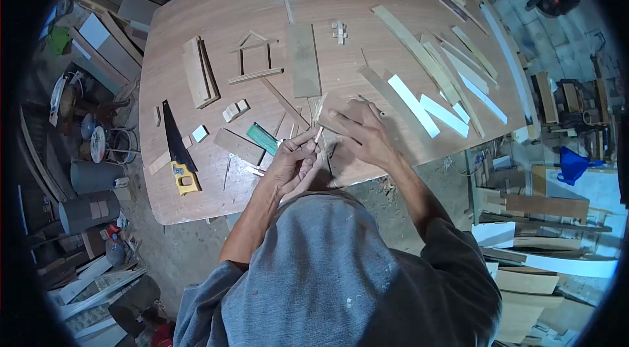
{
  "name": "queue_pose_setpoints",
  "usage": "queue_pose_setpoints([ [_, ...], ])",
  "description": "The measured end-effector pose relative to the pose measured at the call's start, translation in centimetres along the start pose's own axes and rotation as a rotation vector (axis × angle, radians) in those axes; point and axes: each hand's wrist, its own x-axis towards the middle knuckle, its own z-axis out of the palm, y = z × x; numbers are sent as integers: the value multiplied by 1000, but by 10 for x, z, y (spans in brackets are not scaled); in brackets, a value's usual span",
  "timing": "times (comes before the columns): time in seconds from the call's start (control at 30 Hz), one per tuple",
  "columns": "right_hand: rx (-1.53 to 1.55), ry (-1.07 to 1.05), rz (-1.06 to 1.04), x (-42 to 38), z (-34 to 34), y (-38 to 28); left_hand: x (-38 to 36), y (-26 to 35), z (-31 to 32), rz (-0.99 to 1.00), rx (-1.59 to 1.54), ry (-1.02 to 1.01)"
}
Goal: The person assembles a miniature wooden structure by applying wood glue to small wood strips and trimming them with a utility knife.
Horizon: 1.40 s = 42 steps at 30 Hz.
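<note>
At the near edge of the table, my left hand (296, 162) is closed, pinching a thin, light stick (319, 133) that points up and away from me. Just to its right my right hand (368, 137) is closed round a flat brown piece (337, 123), with its thumb along the top. The piece's end overlaps the stick's tip in this view. A green-handled tool (262, 138) lies beside my left hand, next to a flat wooden block (240, 146). A pencil-like rod (362, 97) lies beyond my right hand.
A handsaw (179, 150) with a yellow handle lies at the table's left. Small wooden frame (252, 58), board (303, 62) and stacked slats (198, 72) sit farther back. Long strips (419, 52) and white pieces (413, 106) cover the right side. Lumber (544, 203) stands beyond the table.
</note>
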Motion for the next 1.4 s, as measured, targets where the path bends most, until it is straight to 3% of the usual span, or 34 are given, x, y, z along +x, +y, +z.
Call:
queue_pose_setpoints([
  [0.13,-200,55,4,7,-8,3,-9,1,-11,-3,-12,-116],
  [0.17,-82,146,128,14,-19,7,-9,2,-14,26,-19,-145],
  [0.2,-91,149,117,18,-19,6,-5,5,-13,37,-18,-154],
  [0.27,72,113,41,5,-11,-9,-12,0,-13,36,-32,-140],
  [0.3,-125,5,-180,6,-5,-18,-14,4,-5,0,26,-47],
  [0.33,-138,13,-182,10,-4,-17,-11,8,-3,3,32,-60],
  [0.4,-76,97,85,5,1,-20,-17,6,-5,29,-15,-123],
  [0.53,-75,-36,70,-3,0,-39,-19,5,-13,7,-7,-169],
  [0.63,-36,74,4,-1,1,-33,-20,2,-13,30,-46,-172],
  [0.83,-118,-8,28,2,-1,-37,-20,4,-21,24,-4,-241],
  [0.9,-128,-55,-2,0,2,-39,-25,4,-16,45,18,-181],
  [0.97,-108,27,72,6,-5,-29,-24,5,-14,75,29,-127],
  [1.07,-106,-40,-53,10,-6,-45,-24,6,-18,63,103,-179],
  [1.17,-161,20,-102,18,-12,-38,-26,11,-10,114,51,-102],
  [1.23,-118,-14,-113,17,-12,-49,-30,14,-16,82,86,-208],
  [1.4,-205,-58,-170,21,-3,-36,-32,17,-12,135,65,-169],
])
